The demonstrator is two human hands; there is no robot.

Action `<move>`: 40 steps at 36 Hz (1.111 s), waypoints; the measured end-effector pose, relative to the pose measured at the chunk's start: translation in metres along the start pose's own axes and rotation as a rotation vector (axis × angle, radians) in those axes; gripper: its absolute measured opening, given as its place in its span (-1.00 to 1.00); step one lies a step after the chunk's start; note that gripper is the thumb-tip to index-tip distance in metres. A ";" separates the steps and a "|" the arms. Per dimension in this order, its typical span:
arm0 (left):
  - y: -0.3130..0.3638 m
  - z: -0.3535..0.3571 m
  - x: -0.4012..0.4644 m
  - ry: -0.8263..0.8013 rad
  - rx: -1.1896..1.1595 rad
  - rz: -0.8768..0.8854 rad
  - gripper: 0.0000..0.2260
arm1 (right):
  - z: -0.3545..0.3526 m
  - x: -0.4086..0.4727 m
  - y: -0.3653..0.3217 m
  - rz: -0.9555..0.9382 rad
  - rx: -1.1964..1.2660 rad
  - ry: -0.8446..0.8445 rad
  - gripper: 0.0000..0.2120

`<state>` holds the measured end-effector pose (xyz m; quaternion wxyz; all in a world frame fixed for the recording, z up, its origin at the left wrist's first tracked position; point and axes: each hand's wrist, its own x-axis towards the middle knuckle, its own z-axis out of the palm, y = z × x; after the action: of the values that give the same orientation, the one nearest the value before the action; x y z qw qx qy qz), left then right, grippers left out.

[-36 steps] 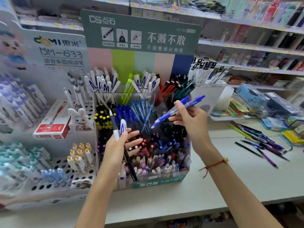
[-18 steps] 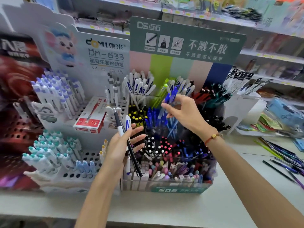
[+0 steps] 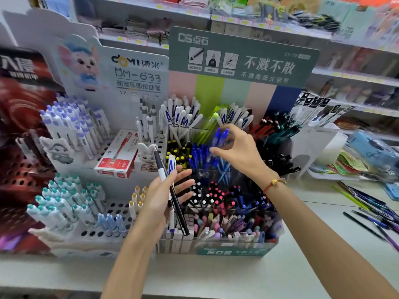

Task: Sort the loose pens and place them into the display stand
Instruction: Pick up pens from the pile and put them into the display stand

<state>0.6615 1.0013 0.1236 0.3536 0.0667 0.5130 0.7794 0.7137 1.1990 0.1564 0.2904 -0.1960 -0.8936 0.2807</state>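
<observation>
A clear tiered display stand [image 3: 233, 250] with a green header holds pens sorted by colour in compartments. My right hand [image 3: 237, 149] hovers over the blue compartment and pinches two blue pens [image 3: 220, 137] upright, their lower ends among the other blue pens. My left hand [image 3: 164, 197] is in front of the stand's left side. Its thumb holds a black-and-white pen [image 3: 166, 180] and a white pen with a blue clip [image 3: 171, 167] against the palm, fingers extended. Several loose pens [image 3: 367, 210] lie on the counter at the right.
A white stand [image 3: 92, 233] with round holes holds lilac, teal and yellow-capped pens at the left, with a red pen box [image 3: 117, 156] on it. A white bin [image 3: 319, 147] and packaged goods sit at the right. Shelves of stationery run behind.
My right hand has swung the blue pens from pointing sideways to upright and lowered them into the blue compartment. The camera has shifted left. My left hand keeps its pens.
</observation>
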 end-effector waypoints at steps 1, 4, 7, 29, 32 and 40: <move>0.000 0.000 0.000 -0.003 -0.001 0.004 -0.85 | 0.000 -0.005 0.003 -0.006 0.007 0.047 -0.55; 0.001 -0.002 0.000 -0.004 -0.002 0.016 -0.86 | 0.000 -0.016 0.005 -0.031 0.020 0.160 -0.50; 0.001 -0.003 0.002 0.006 -0.010 0.016 -0.87 | 0.002 -0.020 0.006 -0.009 0.111 0.293 -0.57; 0.003 -0.001 0.001 0.012 0.014 0.027 -0.85 | 0.008 -0.012 -0.009 -0.018 0.088 0.032 -0.65; 0.002 -0.001 -0.001 0.011 -0.012 0.010 -0.86 | 0.001 -0.013 -0.014 -0.103 0.046 0.015 -0.81; 0.004 0.004 -0.005 -0.075 -0.151 -0.013 -0.81 | -0.003 -0.026 -0.006 -0.247 -0.334 0.108 -0.86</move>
<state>0.6653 0.9999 0.1300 0.3816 0.0657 0.4397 0.8104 0.7342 1.1823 0.1511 0.3333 -0.1451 -0.9281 0.0800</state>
